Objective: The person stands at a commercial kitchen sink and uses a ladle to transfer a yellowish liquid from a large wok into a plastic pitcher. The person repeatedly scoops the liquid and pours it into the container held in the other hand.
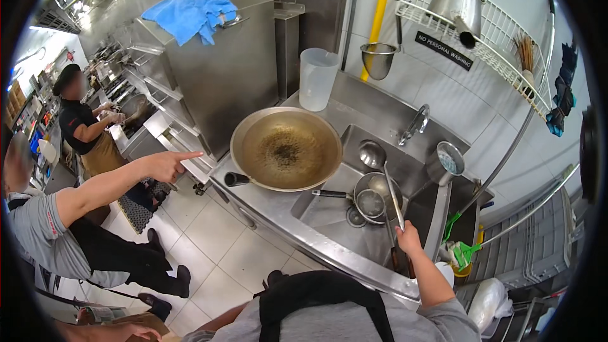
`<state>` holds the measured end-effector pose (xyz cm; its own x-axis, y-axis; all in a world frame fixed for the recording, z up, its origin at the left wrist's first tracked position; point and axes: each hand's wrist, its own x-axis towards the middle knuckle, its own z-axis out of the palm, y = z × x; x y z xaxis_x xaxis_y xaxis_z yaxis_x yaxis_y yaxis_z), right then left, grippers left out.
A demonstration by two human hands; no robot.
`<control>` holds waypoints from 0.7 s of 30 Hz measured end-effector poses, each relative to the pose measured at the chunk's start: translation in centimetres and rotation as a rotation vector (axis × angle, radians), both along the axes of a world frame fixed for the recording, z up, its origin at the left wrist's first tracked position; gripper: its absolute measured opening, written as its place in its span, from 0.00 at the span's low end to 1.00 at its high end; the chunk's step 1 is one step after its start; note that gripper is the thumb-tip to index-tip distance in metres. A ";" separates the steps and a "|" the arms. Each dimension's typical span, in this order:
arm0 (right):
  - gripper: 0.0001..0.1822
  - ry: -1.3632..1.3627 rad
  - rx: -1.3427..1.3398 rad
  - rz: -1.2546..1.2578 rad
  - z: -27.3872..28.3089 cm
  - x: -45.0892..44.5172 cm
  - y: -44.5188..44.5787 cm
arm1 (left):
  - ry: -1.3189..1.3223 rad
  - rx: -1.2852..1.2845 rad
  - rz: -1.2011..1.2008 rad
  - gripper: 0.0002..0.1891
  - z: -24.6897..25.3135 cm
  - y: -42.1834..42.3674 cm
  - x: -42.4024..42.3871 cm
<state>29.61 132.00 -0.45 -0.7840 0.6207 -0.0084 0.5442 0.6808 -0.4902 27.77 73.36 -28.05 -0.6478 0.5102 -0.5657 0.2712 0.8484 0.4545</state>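
Note:
My right hand (408,238) grips the handle of a metal ladle (373,154), whose bowl hangs over the back of the sink basin (323,209). Below it in the basin lie a pan with a black handle (331,194) and a round strainer (370,203), partly overlapping. A wide wok (251,126) with brownish liquid and dark residue stands on the steel counter left of the sink, its black handle toward the lower left. Behind the wok is a translucent plastic pitcher (318,78). My left hand is out of view; part of that arm shows at the bottom edge.
A co-worker's pointing hand (166,165) reaches in from the left; another co-worker (85,123) stands farther back. The faucet (418,123) and a metal pot (445,164) are behind the sink. A wire shelf (503,52) hangs above, and green-headed cleaning tools (463,252) lean at right.

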 end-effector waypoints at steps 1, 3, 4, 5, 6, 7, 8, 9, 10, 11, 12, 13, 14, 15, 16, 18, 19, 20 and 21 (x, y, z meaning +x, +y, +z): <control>0.14 -0.029 -0.020 0.001 0.1 -0.2 -1.2 | 0.082 -0.036 0.008 0.35 -0.2 -1.7 -0.8; 0.13 0.042 0.022 -0.051 2.3 -0.8 -3.5 | 0.259 -0.094 0.092 0.37 0.3 -4.9 -3.4; 0.12 0.045 0.041 -0.108 4.0 -0.6 -4.5 | 0.185 -0.066 0.228 0.36 6.8 -3.5 -6.2; 0.12 0.059 0.023 -0.140 4.6 -1.0 -5.4 | 0.132 -0.011 0.392 0.36 8.3 -5.3 -7.7; 0.12 0.126 0.102 -0.132 3.8 -1.2 -5.9 | 0.236 0.082 0.464 0.34 6.8 -8.1 -8.6; 0.12 0.193 0.199 -0.140 3.1 -0.8 -6.2 | 0.309 0.162 0.504 0.32 7.5 -8.8 -10.2; 0.11 0.164 0.220 -0.173 1.9 -0.3 -6.3 | 0.347 0.206 0.502 0.31 8.2 -9.5 -11.7; 0.11 0.114 0.228 -0.176 1.3 0.5 -6.5 | 0.381 0.255 0.499 0.31 10.2 -9.4 -13.5; 0.11 0.066 0.234 -0.174 0.9 1.2 -6.7 | 0.422 0.284 0.508 0.30 11.3 -9.8 -15.2; 0.11 0.017 0.239 -0.174 0.8 1.6 -7.0 | 0.462 0.314 0.515 0.29 12.5 -10.0 -17.0; 0.10 -0.049 0.185 -0.170 2.4 1.5 -8.0 | 0.516 0.345 0.527 0.28 14.7 -9.7 -18.7; 0.10 -0.064 0.161 -0.174 2.3 2.0 -8.4 | 0.608 0.434 0.521 0.26 16.3 -9.5 -20.6; 0.10 -0.076 0.134 -0.178 1.8 2.7 -8.8 | 0.665 0.507 0.558 0.24 18.3 -9.1 -22.6; 0.10 -0.083 0.108 -0.178 1.5 3.2 -9.0 | 0.789 0.576 0.506 0.22 19.9 -8.9 -24.7; 0.10 -0.085 0.149 -0.233 2.0 3.2 -10.0 | 0.736 0.613 0.551 0.21 23.5 -7.5 -26.5; 0.11 -0.001 0.088 -0.295 2.2 3.4 -10.5 | 0.814 0.603 0.482 0.15 30.9 -4.1 -29.5; 0.11 0.046 0.054 -0.321 1.9 3.6 -10.6 | 0.910 0.664 0.377 0.13 34.5 -2.3 -30.6; 0.11 0.097 0.070 -0.297 0.8 4.1 -10.4 | 1.007 0.725 0.263 0.11 37.8 -0.2 -31.7; 0.11 0.044 0.039 -0.286 0.2 4.6 -10.1 | 1.042 0.807 0.186 0.07 41.2 2.3 -32.4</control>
